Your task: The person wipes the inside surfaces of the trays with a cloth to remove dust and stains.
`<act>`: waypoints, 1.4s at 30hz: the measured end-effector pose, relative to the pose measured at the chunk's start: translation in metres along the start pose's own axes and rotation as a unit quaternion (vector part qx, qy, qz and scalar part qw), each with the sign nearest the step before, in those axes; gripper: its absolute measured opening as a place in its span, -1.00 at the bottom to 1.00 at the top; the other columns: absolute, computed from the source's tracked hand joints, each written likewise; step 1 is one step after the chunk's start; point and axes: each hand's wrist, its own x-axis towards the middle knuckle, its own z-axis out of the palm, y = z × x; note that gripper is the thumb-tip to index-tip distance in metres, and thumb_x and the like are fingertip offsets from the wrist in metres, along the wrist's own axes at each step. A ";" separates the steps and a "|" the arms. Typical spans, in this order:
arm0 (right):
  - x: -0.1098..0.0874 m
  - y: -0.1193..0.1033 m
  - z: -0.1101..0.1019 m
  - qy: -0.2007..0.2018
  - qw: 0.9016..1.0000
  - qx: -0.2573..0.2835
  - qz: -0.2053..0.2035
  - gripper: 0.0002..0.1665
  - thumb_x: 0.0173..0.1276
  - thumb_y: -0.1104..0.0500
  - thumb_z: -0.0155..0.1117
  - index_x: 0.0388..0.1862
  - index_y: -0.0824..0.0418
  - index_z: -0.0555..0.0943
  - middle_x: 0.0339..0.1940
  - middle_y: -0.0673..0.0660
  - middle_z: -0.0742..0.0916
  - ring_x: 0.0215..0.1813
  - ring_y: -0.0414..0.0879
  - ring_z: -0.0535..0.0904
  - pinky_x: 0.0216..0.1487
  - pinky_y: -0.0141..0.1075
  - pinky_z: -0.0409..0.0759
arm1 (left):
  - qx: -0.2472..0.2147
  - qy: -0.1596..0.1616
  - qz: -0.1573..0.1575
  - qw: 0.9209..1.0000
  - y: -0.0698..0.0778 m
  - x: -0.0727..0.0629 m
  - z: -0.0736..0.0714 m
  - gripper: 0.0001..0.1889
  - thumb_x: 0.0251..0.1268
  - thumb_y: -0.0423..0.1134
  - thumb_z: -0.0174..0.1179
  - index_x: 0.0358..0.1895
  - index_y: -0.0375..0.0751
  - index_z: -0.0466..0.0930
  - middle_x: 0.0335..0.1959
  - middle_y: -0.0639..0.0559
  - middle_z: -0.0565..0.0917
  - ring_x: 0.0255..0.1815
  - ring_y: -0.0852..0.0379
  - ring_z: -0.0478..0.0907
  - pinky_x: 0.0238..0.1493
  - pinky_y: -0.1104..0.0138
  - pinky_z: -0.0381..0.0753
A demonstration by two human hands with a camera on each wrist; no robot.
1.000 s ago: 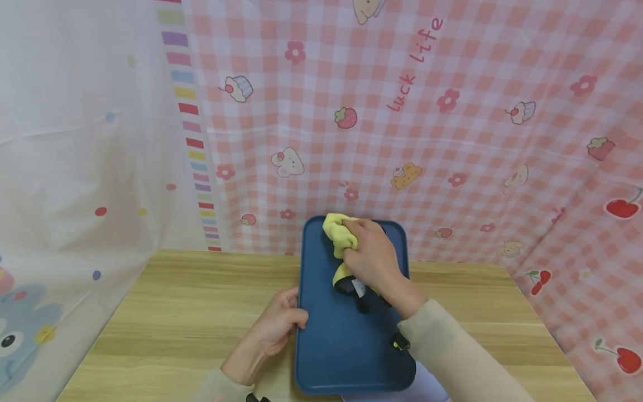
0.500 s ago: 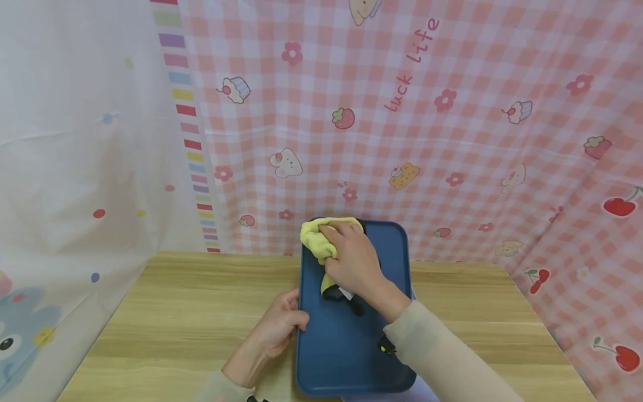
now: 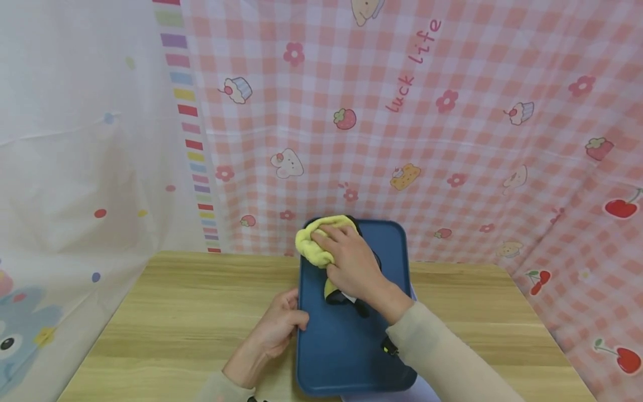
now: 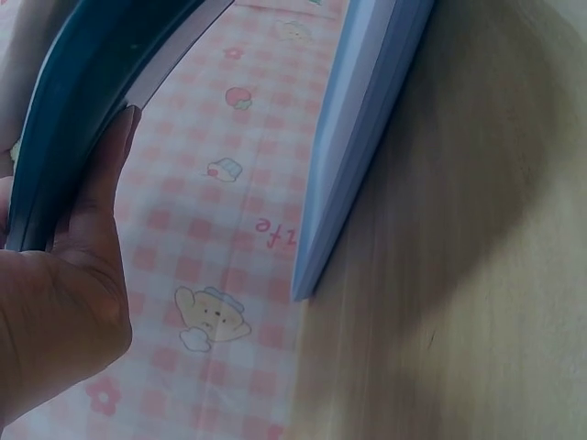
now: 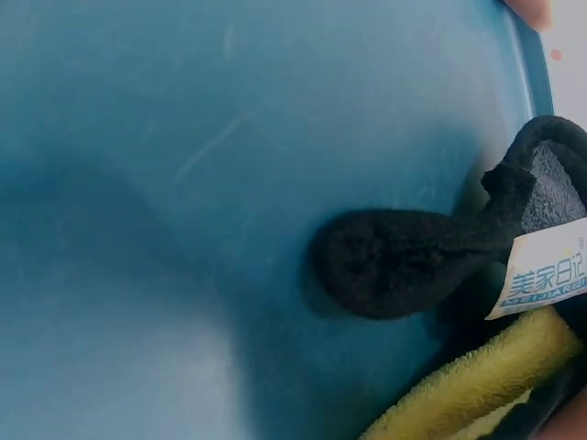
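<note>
**Yellow cloth [image 3: 313,245] in the top left corner of the blue tray [image 3: 346,352]**

My right grip [image 3: 354,265] is closed on the yellow cloth. The cloth is all bunched up under my fingers and touches the tray. It is at the far end, in the left corner, and a bit of it pokes out past the edge. More of the cloth hangs down under my palm. It has black trim [image 5: 385,261], and a white tag [image 5: 541,275] with blue writing sticks out.

My left grip [image 3: 276,324] is clamped on the left side of the tray. My thumb is on the front of the rim and my fingers are tucked behind it. The tray has round corners, and its long side points away from me.

A pale purple thing [image 3: 402,393] peeks out from under the near end of the tray, but too little shows to tell what it is. Below is the wooden surface [image 3: 216,318]. Behind it hangs a pink checked curtain [image 3: 321,139] with flowers, cupcakes and strawberries. My sleeves [image 3: 447,352] are a light cream colour.
</note>
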 end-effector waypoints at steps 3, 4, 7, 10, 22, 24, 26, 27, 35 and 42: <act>-0.002 0.002 -0.002 -0.011 1.000 -0.005 -0.012 -0.28 0.23 0.42 0.17 0.42 0.17 0.59 0.44 0.23 0.58 0.40 0.23 0.46 0.42 0.08 0.42 | -0.002 0.002 -0.001 1.000 0.000 0.000 0.001 -0.40 -0.28 -0.66 -0.06 0.03 -0.48 0.55 -0.33 0.00 0.72 -0.34 0.18 0.67 -0.37 0.39 0.62; -0.003 0.003 -0.002 -0.015 1.000 -0.007 -0.018 -0.29 0.24 0.43 0.18 0.41 0.16 0.60 0.44 0.23 0.58 0.39 0.22 0.47 0.41 0.08 0.42 | -0.002 0.003 -0.002 1.000 0.000 0.000 0.001 -0.40 -0.28 -0.66 -0.06 0.04 -0.49 0.55 -0.33 -0.01 0.72 -0.33 0.17 0.67 -0.36 0.39 0.62; -0.006 0.005 -0.001 -0.023 0.999 -0.012 -0.036 -0.31 0.25 0.43 0.19 0.40 0.16 0.62 0.43 0.22 0.60 0.39 0.20 0.48 0.41 0.06 0.43 | 0.000 0.009 -0.005 1.000 0.000 -0.001 0.002 -0.38 -0.27 -0.66 -0.06 0.08 -0.51 0.54 -0.31 -0.02 0.73 -0.32 0.16 0.68 -0.34 0.38 0.64; -0.009 0.007 0.000 -0.027 0.998 -0.019 -0.050 -0.32 0.25 0.43 0.19 0.37 0.14 0.64 0.41 0.22 0.61 0.38 0.19 0.48 0.41 0.06 0.43 | 0.002 0.014 -0.006 1.000 0.000 -0.001 0.002 -0.37 -0.26 -0.66 -0.06 0.10 -0.53 0.54 -0.29 -0.03 0.74 -0.30 0.16 0.69 -0.31 0.37 0.65; -0.020 0.018 -0.003 -0.030 0.998 -0.039 -0.049 -0.33 0.27 0.44 0.23 0.36 0.09 0.65 0.40 0.20 0.62 0.38 0.18 0.48 0.33 0.09 0.50 | 0.006 0.029 -0.013 0.999 0.002 -0.002 0.004 -0.31 -0.27 -0.64 -0.06 0.18 -0.58 0.49 -0.24 -0.06 0.75 -0.28 0.15 0.68 -0.30 0.37 0.64; -0.022 0.020 -0.003 -0.033 0.998 -0.042 -0.042 -0.33 0.28 0.44 0.24 0.37 0.08 0.64 0.42 0.19 0.61 0.39 0.17 0.47 0.32 0.09 0.50 | 0.007 0.031 -0.015 0.999 0.002 -0.001 0.004 -0.29 -0.27 -0.64 -0.07 0.21 -0.60 0.47 -0.23 -0.07 0.75 -0.27 0.15 0.68 -0.29 0.37 0.64; -0.024 0.022 -0.004 -0.033 0.998 -0.043 -0.037 -0.33 0.28 0.43 0.24 0.37 0.07 0.64 0.42 0.19 0.61 0.39 0.17 0.47 0.30 0.10 0.51 | 0.006 0.032 -0.015 0.999 0.002 -0.001 0.004 -0.27 -0.26 -0.65 -0.07 0.24 -0.61 0.46 -0.21 -0.08 0.75 -0.25 0.14 0.68 -0.27 0.37 0.65; -0.025 0.024 -0.004 -0.034 0.998 -0.044 -0.034 -0.33 0.28 0.42 0.24 0.37 0.07 0.64 0.42 0.19 0.61 0.38 0.17 0.47 0.29 0.11 0.52 | 0.006 0.034 -0.016 0.999 0.002 -0.001 0.004 -0.27 -0.27 -0.65 -0.07 0.24 -0.61 0.46 -0.21 -0.07 0.76 -0.25 0.14 0.69 -0.27 0.37 0.65; -0.033 0.035 -0.008 -0.030 0.999 -0.034 0.001 -0.31 0.26 0.41 0.22 0.39 0.10 0.64 0.42 0.19 0.61 0.37 0.18 0.48 0.31 0.13 0.49 | 0.000 0.037 -0.013 0.999 0.002 -0.001 0.005 -0.26 -0.28 -0.64 -0.08 0.23 -0.61 0.46 -0.19 -0.08 0.76 -0.23 0.11 0.70 -0.24 0.34 0.67; -0.040 0.042 -0.009 -0.024 0.999 -0.025 0.038 -0.32 0.26 0.41 0.15 0.39 0.14 0.63 0.43 0.23 0.59 0.38 0.24 0.47 0.28 0.15 0.51 | 0.004 0.042 -0.011 0.999 0.002 -0.001 0.004 -0.27 -0.28 -0.64 -0.07 0.22 -0.60 0.48 -0.19 -0.07 0.76 -0.23 0.10 0.69 -0.24 0.35 0.64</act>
